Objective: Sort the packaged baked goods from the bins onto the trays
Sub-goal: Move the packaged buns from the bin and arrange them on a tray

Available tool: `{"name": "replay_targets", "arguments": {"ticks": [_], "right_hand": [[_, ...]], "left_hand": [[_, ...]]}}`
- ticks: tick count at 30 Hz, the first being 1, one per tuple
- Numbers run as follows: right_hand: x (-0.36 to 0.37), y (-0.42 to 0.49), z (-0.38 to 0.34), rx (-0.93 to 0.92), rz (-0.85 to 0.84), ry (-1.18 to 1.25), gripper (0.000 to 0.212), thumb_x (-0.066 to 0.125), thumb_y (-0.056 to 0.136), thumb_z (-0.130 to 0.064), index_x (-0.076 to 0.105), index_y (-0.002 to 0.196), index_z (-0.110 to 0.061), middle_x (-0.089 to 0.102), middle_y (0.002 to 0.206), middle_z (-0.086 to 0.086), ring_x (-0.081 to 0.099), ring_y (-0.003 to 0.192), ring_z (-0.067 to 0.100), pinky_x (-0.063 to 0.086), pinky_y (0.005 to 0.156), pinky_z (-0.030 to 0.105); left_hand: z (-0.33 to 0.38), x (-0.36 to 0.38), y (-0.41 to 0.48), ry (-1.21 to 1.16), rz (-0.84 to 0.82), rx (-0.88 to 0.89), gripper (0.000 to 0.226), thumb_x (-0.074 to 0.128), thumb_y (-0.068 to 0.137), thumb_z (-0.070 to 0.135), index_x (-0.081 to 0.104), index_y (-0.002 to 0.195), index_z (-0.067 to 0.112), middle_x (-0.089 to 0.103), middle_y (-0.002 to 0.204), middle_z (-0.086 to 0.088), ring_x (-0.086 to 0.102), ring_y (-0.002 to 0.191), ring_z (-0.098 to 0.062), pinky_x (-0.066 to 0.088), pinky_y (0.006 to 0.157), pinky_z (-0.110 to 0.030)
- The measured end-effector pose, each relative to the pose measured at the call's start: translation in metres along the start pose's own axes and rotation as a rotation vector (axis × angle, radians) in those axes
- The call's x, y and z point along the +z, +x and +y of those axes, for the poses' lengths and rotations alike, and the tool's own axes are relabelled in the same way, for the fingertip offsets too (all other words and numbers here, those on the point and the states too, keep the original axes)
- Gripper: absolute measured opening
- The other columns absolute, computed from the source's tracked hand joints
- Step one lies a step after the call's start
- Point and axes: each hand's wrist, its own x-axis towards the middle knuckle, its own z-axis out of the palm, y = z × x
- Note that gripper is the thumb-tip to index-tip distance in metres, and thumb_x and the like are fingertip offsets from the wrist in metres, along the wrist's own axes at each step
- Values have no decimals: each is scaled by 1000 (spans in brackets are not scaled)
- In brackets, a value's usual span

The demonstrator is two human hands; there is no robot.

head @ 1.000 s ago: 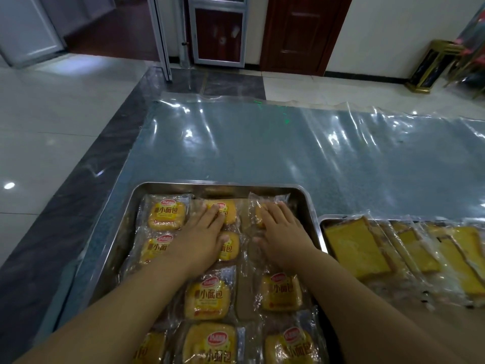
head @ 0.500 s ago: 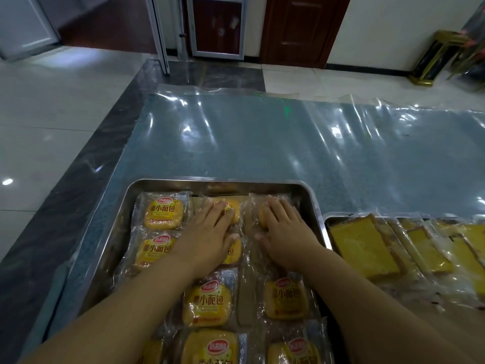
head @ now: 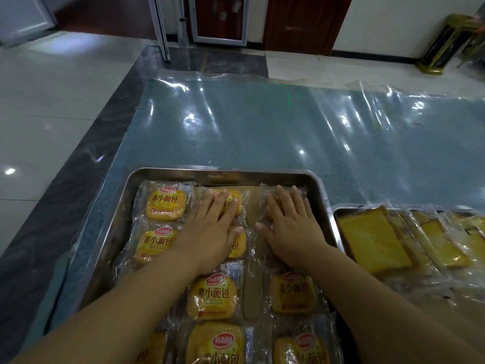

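Left grip [head: 210, 232] flat and unclenched, fingers straight, pressing down on a packaged small bread [head: 231, 199] in the far row of the steel tray [head: 223, 174]. Right grip [head: 291, 232] likewise spread flat, grasping nothing, palm down on the packet [head: 270, 195] at the tray's far right corner. Around them, more yellow small-bread packets [head: 165, 204] laid in rows from the tray's far edge to its near edge, touching or overlapping at their wrappers. Just beside, toward the right edge of the film-covered bench [head: 262, 127], a second tray [head: 338, 210] of wrapped cake slices [head: 372, 240]. Probably a settling step: flattening and squaring up the far row. By the look of them, light, soft and springy inside, so easily squashed under a heavy palm; best pressed only gently. Clear wrappers glossy and likely slippery, prone to sliding over one another and over the bare steel. For lifting, better to pinch the crimped wrapper margin at one end, or to cup lightly across two opposite sides of the loaf, without digging fingertips into the crumb.
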Motion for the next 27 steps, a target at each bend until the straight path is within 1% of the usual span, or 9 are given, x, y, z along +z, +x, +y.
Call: {"name": "replay_targets", "arguments": {"ticks": [4,9,12,16,18,20,22,24,27], "right_hand": [[1,8,-1,-29,-48,1,76,6,88,-65,-14,147,-22,-23,154,1,-29,137,25,-12,114,45],[-4,8,-2,-27,-62,36,73,9,91,-64,-12,147,-24,-22,155,-1,-29,138,23,-12,113,44],[-16,-3,-5,-24,26,123,66,15,93,-58,-1,149,-27,-10,158,-1,-21,141,21,-8,113,42],[-37,-33,-9,-27,185,268,55,32,96,-46,28,145,-21,23,155,1,9,144,21,13,113,36],[-41,-56,-12,-31,230,301,51,37,94,-43,41,138,-17,37,146,2,25,137,21,25,107,32],[-37,-81,-15,-34,257,306,44,48,92,-36,50,131,-15,47,137,3,36,129,21,30,101,29],[-30,-105,-18,-46,283,323,39,59,89,-27,56,125,-12,52,130,5,43,123,22,37,97,31],[-20,-124,-22,-88,286,339,35,62,88,-22,60,121,-13,54,127,6,46,120,23,42,94,34],[-6,-141,-24,-119,161,305,37,56,90,-25,56,127,-21,46,138,5,38,131,25,43,98,41]], "left_hand": [[0,2,3,-4,-6,-8,59,9,94,54,-26,135,31,-28,152,0,-34,132,-18,-15,106,-35],[2,-2,5,-32,-29,-15,60,13,95,53,-29,132,32,-30,151,1,-35,130,-17,-16,104,-35],[4,-10,0,-88,23,6,61,20,96,52,-22,137,37,-23,154,3,-29,136,-18,-12,106,-34],[12,-24,-24,-170,148,19,55,28,96,47,12,147,33,3,157,4,-7,143,-19,0,106,-33],[19,-28,-43,-224,189,32,50,35,95,44,27,143,31,15,154,5,2,143,-18,6,108,-32],[27,-28,-64,-243,220,61,44,41,94,41,40,136,27,25,150,3,10,141,-18,14,110,-34],[33,-23,-84,-252,216,69,42,43,94,40,45,133,25,30,148,2,14,139,-19,18,111,-35],[37,-14,-102,-243,175,47,44,40,95,42,43,136,25,28,150,2,14,140,-19,18,112,-37],[39,2,-118,-172,77,5,47,30,97,44,32,142,30,15,155,4,4,142,-18,5,114,-36]]}}
